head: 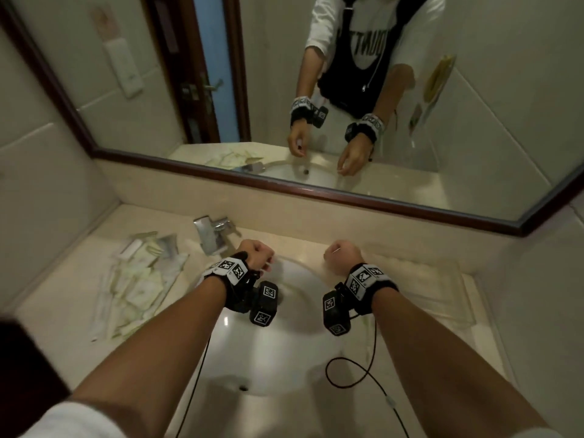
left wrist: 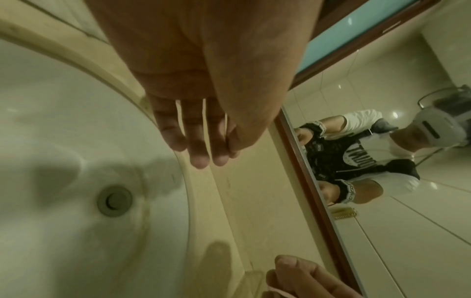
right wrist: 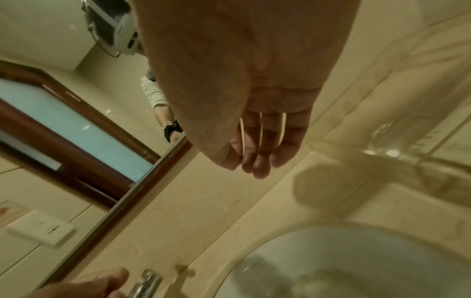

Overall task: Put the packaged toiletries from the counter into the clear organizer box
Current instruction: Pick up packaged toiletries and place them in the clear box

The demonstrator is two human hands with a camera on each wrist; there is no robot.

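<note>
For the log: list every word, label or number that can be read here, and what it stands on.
"TTITUD", mirrored and partly hidden: T-shirt print in the mirror.
Toiletry packets on the counter: print too blurred to read.
Wrist bands: square black-and-white code markers only, no words.

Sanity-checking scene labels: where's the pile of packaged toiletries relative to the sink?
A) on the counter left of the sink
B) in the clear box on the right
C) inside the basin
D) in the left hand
A: the packaged toiletries lie heaped on the counter left of the sink, beside the faucet; both hands hover empty.
</note>
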